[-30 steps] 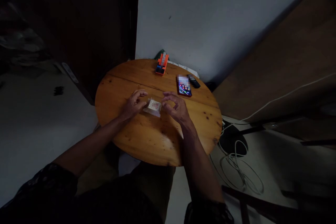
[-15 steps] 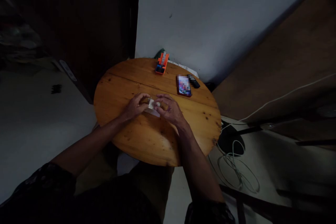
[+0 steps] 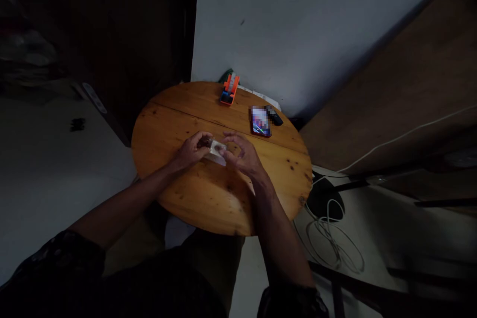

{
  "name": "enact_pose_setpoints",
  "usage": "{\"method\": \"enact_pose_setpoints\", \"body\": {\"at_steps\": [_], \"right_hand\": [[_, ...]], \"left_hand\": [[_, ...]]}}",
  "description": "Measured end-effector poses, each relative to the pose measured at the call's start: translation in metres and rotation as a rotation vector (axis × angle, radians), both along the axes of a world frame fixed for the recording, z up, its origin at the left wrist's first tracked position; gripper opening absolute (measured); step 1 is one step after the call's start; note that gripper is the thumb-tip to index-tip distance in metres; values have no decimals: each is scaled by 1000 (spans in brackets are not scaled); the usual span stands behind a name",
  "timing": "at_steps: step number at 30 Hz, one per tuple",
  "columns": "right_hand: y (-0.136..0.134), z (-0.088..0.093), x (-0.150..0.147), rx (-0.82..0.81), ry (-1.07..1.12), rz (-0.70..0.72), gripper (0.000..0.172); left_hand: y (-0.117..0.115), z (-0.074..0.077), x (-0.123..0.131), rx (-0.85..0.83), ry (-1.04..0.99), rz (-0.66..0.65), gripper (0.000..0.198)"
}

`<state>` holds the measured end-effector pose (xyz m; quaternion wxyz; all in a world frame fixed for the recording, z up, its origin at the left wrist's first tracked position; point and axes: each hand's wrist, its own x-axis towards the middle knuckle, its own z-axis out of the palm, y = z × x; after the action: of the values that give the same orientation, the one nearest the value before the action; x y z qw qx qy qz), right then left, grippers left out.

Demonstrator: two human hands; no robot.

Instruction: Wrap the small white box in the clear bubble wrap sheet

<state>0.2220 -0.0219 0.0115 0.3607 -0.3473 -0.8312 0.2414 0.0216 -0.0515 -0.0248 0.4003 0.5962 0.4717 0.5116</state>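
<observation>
A small whitish box (image 3: 217, 151) sits near the middle of the round wooden table (image 3: 179, 124), its fine detail too dim to make out. My left hand (image 3: 192, 150) is closed on the box's left end, thumb in front and fingers curled behind. At the right end is my right hand (image 3: 244, 155); its thumb reaches the box's upper edge while the other fingers arch apart from it. A small dark patch shows on the top of the box, near the right thumb.
Toward the wall stands an orange tape dispenser (image 3: 230, 90). A phone with a lit screen (image 3: 260, 121) lies behind my right hand, beside a dark elongated object (image 3: 275, 116). A pale cable (image 3: 328, 231) is coiled on the floor to the right.
My right hand has drawn back slightly to the right, its fingers spreading, so more of the box's top shows. My left hand stays at the left end.
</observation>
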Motion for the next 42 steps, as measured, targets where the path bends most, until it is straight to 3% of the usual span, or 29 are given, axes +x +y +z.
{"method": "enact_pose_setpoints", "body": {"at_steps": [3, 6, 8, 13, 17, 24, 29, 33, 38, 42], "right_hand": [[-1, -4, -3, 37, -72, -2, 35], [-4, -6, -9, 65, -86, -29, 24], [-5, -5, -10, 77, -44, -53, 13], [-4, -3, -7, 44, 140, -192, 17], [-4, -2, -9, 6, 232, -165, 19], [-11, 8, -10, -134, 455, -47, 25], [-4, 11, -3, -216, 619, -150, 28], [2, 8, 4, -389, 597, -232, 35], [4, 0, 4, -622, 506, -94, 61], [5, -8, -6, -589, 540, -97, 42]], "left_hand": [[0, 0, 0, 4, 0, 2, 37], [-1, 1, 0, -5, -22, 6, 36], [-1, 2, 0, -19, -31, 4, 37], [-2, 3, 1, -44, -39, -10, 39], [-4, 1, 2, -50, 12, 2, 47], [-10, 3, 0, -26, 30, -165, 89], [-13, 8, -3, -17, 112, -283, 100], [-14, 9, -2, -40, 71, -277, 103], [-10, 4, -1, -57, -24, -230, 107], [-8, -2, 1, 17, 14, -213, 106]]}}
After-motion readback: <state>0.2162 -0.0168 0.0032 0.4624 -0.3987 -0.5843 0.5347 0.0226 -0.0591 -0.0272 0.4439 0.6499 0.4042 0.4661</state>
